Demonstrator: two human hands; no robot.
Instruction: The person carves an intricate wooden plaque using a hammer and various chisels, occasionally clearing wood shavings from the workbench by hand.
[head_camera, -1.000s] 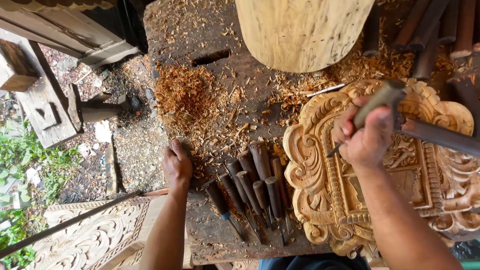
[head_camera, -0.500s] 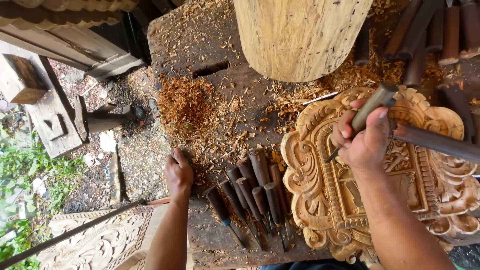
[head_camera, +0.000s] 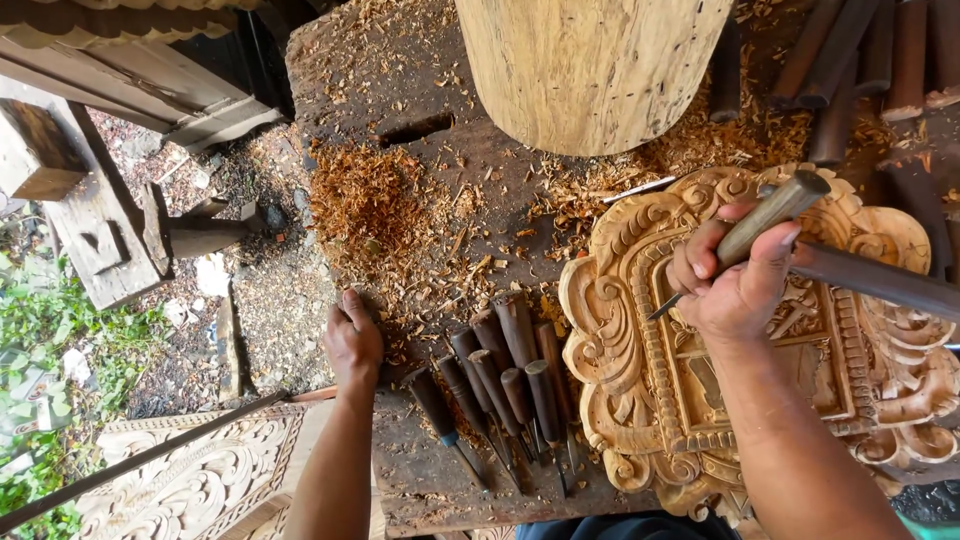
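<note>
Here we are gripping a chisel (head_camera: 745, 235) in our right hand (head_camera: 735, 290), fingers wrapped tight around its wooden handle, the metal tip slanting down onto the carved wooden panel (head_camera: 640, 400) lying at the right end of the workbench (head_camera: 420, 100). Our left hand (head_camera: 352, 345) is resting palm down on the bench's left edge, fingers loosely together and holding nothing, just beside a row of wooden-handled chisels (head_camera: 500, 385). Wood shavings (head_camera: 375, 200) are lying heaped beyond that hand, and a pale log block (head_camera: 590, 65) is standing further back.
</note>
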